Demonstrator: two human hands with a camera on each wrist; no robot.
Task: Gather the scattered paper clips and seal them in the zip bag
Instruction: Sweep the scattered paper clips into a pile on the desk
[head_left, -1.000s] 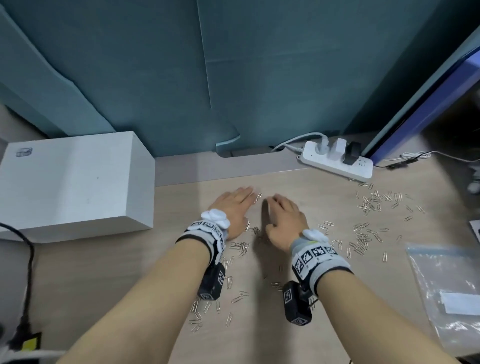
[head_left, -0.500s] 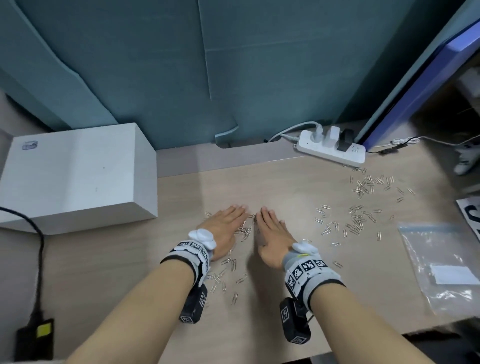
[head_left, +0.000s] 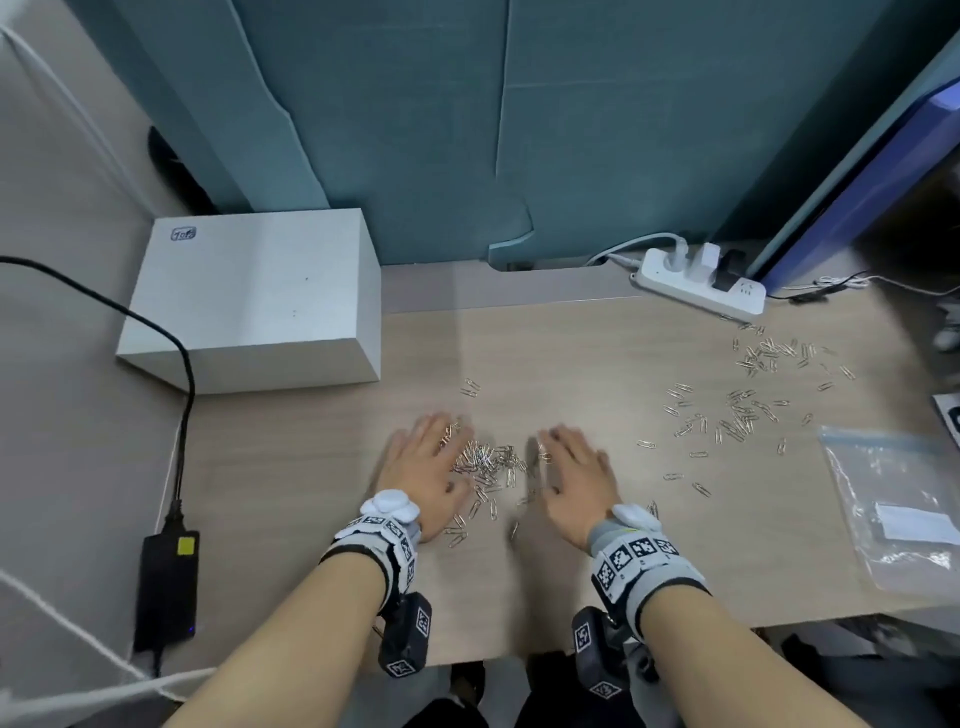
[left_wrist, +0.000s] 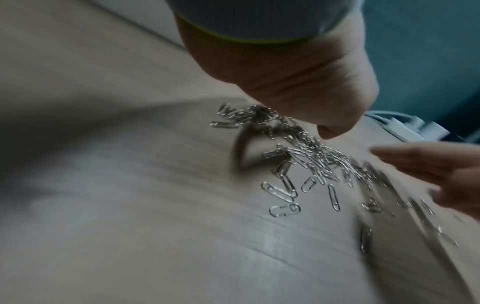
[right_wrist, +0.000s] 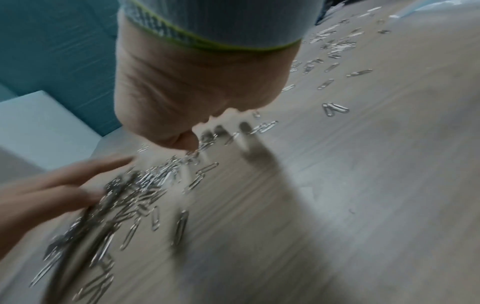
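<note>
A heap of silver paper clips (head_left: 488, 465) lies on the wooden desk between my two hands. My left hand (head_left: 428, 462) lies flat, palm down, at the heap's left edge, its fingers straight. My right hand (head_left: 574, 470) lies flat at the heap's right, also with straight fingers. The left wrist view shows the heap of paper clips (left_wrist: 306, 156) under the left palm, with the right hand's fingers (left_wrist: 426, 162) opposite. More scattered clips (head_left: 737, 415) lie farther right, up to the power strip. The clear zip bag (head_left: 904, 504) rests flat at the desk's right edge.
A white box (head_left: 254, 301) stands at the back left. A white power strip (head_left: 701, 286) with plugs sits at the back right. A black adapter (head_left: 166, 587) and its cable lie on the left. The desk's front edge (head_left: 519, 660) is close behind my wrists.
Both hands have slid back toward me across the desk and moved apart, dragging clips into a heap between them. The camera view has shifted too.
</note>
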